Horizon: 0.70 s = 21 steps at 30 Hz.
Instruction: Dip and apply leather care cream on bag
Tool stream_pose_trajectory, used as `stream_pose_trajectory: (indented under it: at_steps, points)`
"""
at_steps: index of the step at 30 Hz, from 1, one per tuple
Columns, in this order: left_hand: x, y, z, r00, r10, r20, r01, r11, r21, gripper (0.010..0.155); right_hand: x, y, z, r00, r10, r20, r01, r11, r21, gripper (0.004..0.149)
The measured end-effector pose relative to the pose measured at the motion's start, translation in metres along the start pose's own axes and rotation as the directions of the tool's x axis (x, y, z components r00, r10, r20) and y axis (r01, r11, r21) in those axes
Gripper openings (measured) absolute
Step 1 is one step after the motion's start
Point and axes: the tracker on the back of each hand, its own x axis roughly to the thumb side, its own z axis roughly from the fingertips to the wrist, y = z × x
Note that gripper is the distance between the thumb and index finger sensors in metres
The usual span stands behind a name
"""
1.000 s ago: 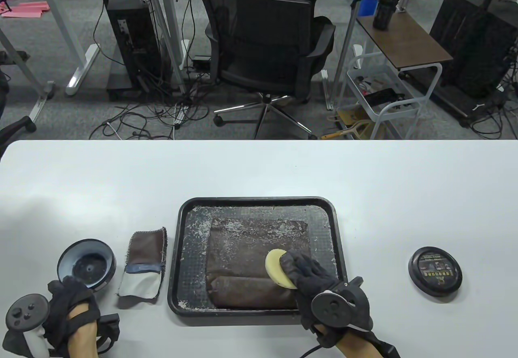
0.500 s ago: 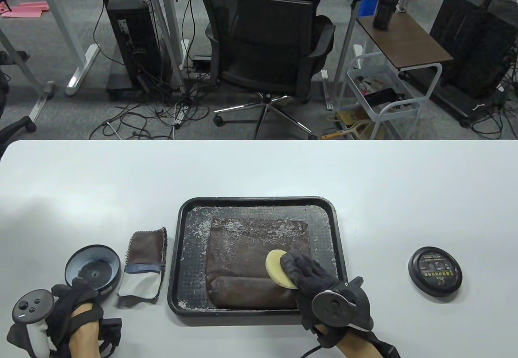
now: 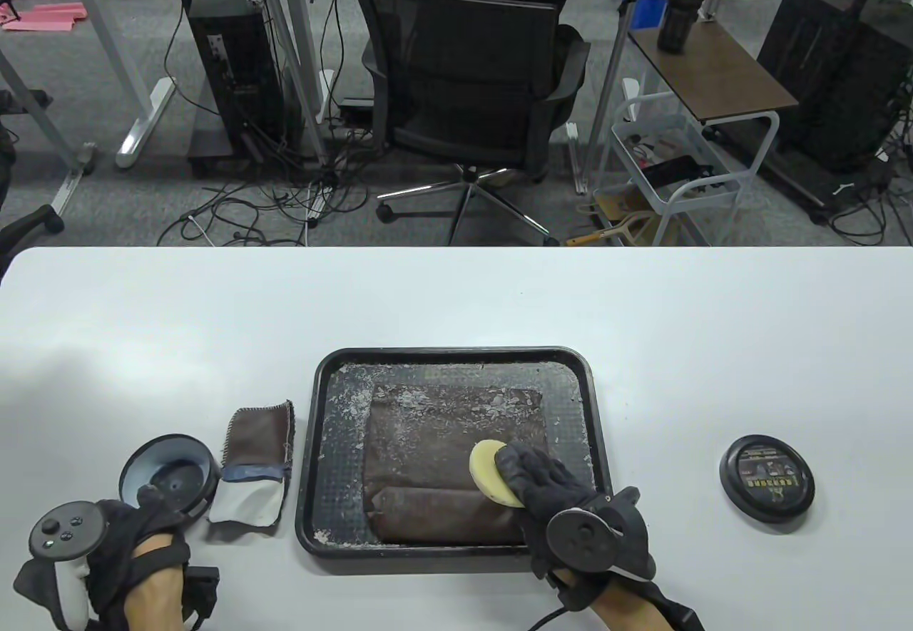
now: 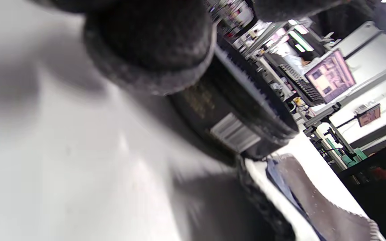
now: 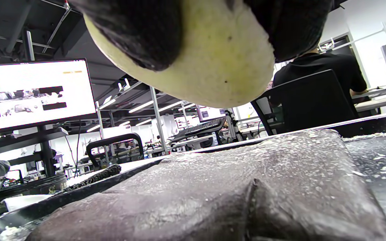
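Right hand: your right hand (image 3: 553,492) holds the yellow sponge (image 3: 488,470), fingers curled over its near right edge; in the right wrist view the fingers (image 5: 139,30) wrap the sponge (image 5: 209,57) from both sides, and it hangs just above the bag (image 5: 233,187) there.
Left hand: your left hand (image 3: 132,542) sits at the near left corner of the table (image 3: 456,303), its fingertips reaching onto the near rim of the jar (image 3: 170,478). In the left wrist view a gloved finger (image 4: 149,43) lies against the jar wall (image 4: 233,110). Whether you truly grip it or only touch it, you cannot tell from these views.
Bag: brown, lying flat in the tray (image 3: 317,445), right of centre and toward its near side, flecked with white residue along its far edge.
Sponge place: over the bag's right half, near the middle of that side.
Tray: black, at the centre of the table's near half, with pale crusted flecks on its floor, thickest at the far and left sides.
Jar: open, dark inside with a pale blue rim, left of the tray.
Cloth (image 3: 253,470): folded, brown and white with a blue band, between jar and tray, touching neither the tray.
Lid (image 3: 767,478): round, black, labelled, lying flat well to the right of the tray.
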Motion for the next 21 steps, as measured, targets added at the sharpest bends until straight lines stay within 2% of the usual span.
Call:
stream_pose_trajectory:
  at_steps: [2, 4, 7, 9, 13, 15, 19, 21]
  points:
    - [0.02, 0.007, 0.01, 0.99, -0.055, 0.129, 0.041, 0.994, 0.105, 0.078, 0.0, 0.002, -0.003, 1.0, 0.01, -0.014, -0.01, 1.0, -0.001, 0.056]
    - [0.041, 0.007, 0.019, 0.963, -0.082, 0.258, 0.039, 0.985, 0.169, 0.076, 0.001, 0.004, -0.007, 0.999, 0.027, -0.021, -0.027, 1.0, 0.003, 0.056]
    - [0.076, -0.007, 0.036, 0.876, -0.154, 0.458, 0.08, 0.981, 0.177, 0.073, 0.007, 0.007, -0.014, 0.997, 0.072, -0.007, -0.072, 0.997, 0.007, 0.057]
    - [0.099, -0.028, 0.048, 0.791, -0.171, 0.587, 0.123, 0.985, 0.122, 0.07, 0.011, 0.009, -0.018, 0.993, 0.115, 0.007, -0.115, 0.993, 0.008, 0.057]
    - [0.131, -0.068, 0.068, 0.656, -0.229, 0.719, 0.298, 0.954, 0.032, 0.066, 0.016, 0.013, -0.024, 0.99, 0.143, 0.022, -0.143, 0.99, -0.001, 0.057]
    - [0.144, -0.092, 0.081, 0.574, -0.26, 0.777, 0.399, 0.917, 0.012, 0.065, 0.019, 0.014, -0.028, 0.989, 0.146, 0.014, -0.145, 0.989, -0.007, 0.057]
    - [0.154, -0.119, 0.092, 0.49, -0.302, 0.817, 0.53, 0.848, -0.005, 0.064, 0.025, 0.017, -0.035, 0.987, 0.16, 0.003, -0.16, 0.987, -0.007, 0.057]
    - [0.155, -0.134, 0.094, 0.446, -0.338, 0.829, 0.621, 0.783, -0.014, 0.065, 0.028, 0.02, -0.04, 0.987, 0.162, -0.004, -0.162, 0.987, 0.0, 0.057]
